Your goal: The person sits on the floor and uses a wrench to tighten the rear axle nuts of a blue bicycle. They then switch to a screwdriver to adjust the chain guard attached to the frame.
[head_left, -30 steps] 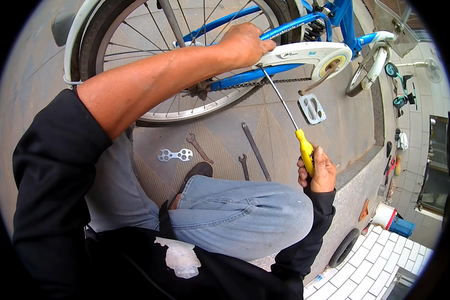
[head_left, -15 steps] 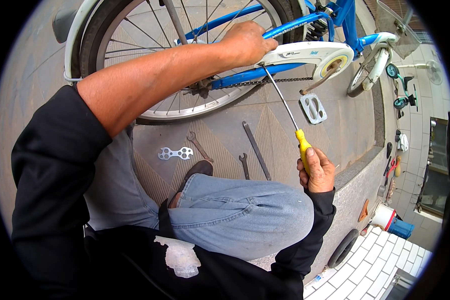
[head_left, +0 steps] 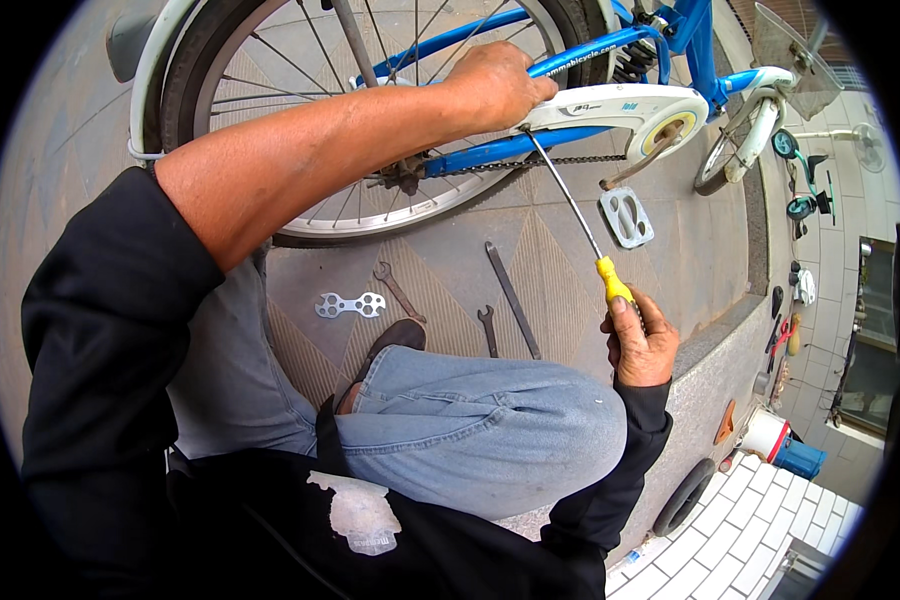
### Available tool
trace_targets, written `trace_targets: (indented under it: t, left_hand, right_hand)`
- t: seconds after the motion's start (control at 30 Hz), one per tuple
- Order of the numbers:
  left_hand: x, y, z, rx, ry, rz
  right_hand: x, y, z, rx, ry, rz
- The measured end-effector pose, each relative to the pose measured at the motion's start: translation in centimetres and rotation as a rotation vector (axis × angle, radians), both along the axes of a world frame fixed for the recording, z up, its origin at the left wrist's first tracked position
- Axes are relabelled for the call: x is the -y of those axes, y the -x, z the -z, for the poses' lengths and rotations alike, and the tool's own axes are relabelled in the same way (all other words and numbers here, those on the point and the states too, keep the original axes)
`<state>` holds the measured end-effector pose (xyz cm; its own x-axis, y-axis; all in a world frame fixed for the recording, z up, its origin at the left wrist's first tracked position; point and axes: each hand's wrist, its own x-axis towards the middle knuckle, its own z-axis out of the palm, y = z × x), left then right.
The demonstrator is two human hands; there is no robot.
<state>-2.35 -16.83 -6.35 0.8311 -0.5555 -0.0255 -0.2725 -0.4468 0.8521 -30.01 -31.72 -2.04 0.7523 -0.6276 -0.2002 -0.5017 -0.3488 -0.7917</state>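
My right hand (head_left: 644, 340) is closed round the yellow handle of a screwdriver (head_left: 576, 212). The long shaft slants up to the left, its tip at the lower edge of a white chain guard (head_left: 620, 104) on a blue bicycle (head_left: 470, 156). My left hand (head_left: 498, 88) reaches across the rear wheel (head_left: 195, 120) and grips the guard's rear end, its fingertips partly hidden. Below the guard runs the chain (head_left: 580, 160), with a grey pedal (head_left: 626, 217) hanging to its right.
On the paving lie a flat multi-hole spanner (head_left: 351, 306), an open-end wrench (head_left: 401, 294), a smaller wrench (head_left: 488, 330) and a flat metal bar (head_left: 513, 300). A stone ledge (head_left: 715, 385) rises on the right, with a black tyre piece (head_left: 684, 497) beside a white bucket (head_left: 766, 433).
My right hand and the screwdriver's handle have shifted slightly right, while its tip stays at the guard. The left hand keeps its place.
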Motion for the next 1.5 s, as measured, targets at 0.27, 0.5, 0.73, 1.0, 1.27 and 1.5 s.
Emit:
trace_targets:
  t: [0.27, 0.5, 0.73, 1.0, 1.27, 1.5]
  left_hand:
    - [0.0, -0.3, 0.3, 0.065, 0.003, -0.010]
    - [-0.1, 0.0, 0.0, 0.022, -0.001, -0.016]
    - [0.1, -0.1, 0.2, 0.015, 0.009, -0.025]
    - [0.3, -0.2, 0.3, 0.042, -0.018, -0.012]
    - [-0.1, -0.3, 0.3, 0.057, -0.005, 0.043]
    - [0.1, -0.1, 0.5, 0.061, 0.003, -0.039]
  right_hand:
    - [0.3, 0.0, 0.2, 0.044, -0.371, 0.047]
    - [-0.2, -0.4, -0.1, 0.031, -0.240, 0.072]
    - [-0.5, -0.4, -0.2, 0.080, -0.102, 0.034]
    - [0.7, 0.0, 0.7, 0.192, -0.552, 0.085]
    - [1.1, 0.0, 0.6, -0.010, -0.426, 0.037]
    - [0.3, -0.3, 0.7, 0.053, -0.248, 0.018]
